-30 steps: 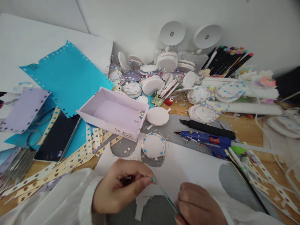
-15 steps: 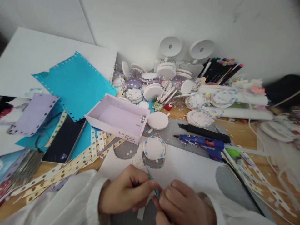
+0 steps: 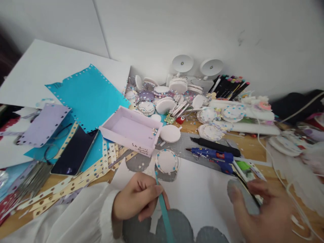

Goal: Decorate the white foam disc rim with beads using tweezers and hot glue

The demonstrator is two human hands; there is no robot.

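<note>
Between the thumb and fingers of my left hand (image 3: 141,195) is a long, slim teal strip (image 3: 165,216), narrower at its far end and running out of the bottom of the view. I cannot tell what it is made of. Its far end lies near a round white disc (image 3: 167,161) edged with small blue and pale pieces. My right hand (image 3: 265,211), somewhat blurred, hovers at the right with thumb and fingers apart and nothing in it. A white sheet (image 3: 199,189) with round cut-outs lies between the hands.
A lilac box (image 3: 126,146) stands behind my left hand. A blue glue gun (image 3: 212,154) and a black-handled cutter (image 3: 215,144) lie right of centre. Decorated discs (image 3: 207,115) crowd the back. A phone (image 3: 73,152) and punched paper strips (image 3: 76,185) lie left.
My right hand has come away from the teal strip and moved to the right, its fingers opening. The strip stays in my left hand, with more of it showing. The camera view has shifted slightly.
</note>
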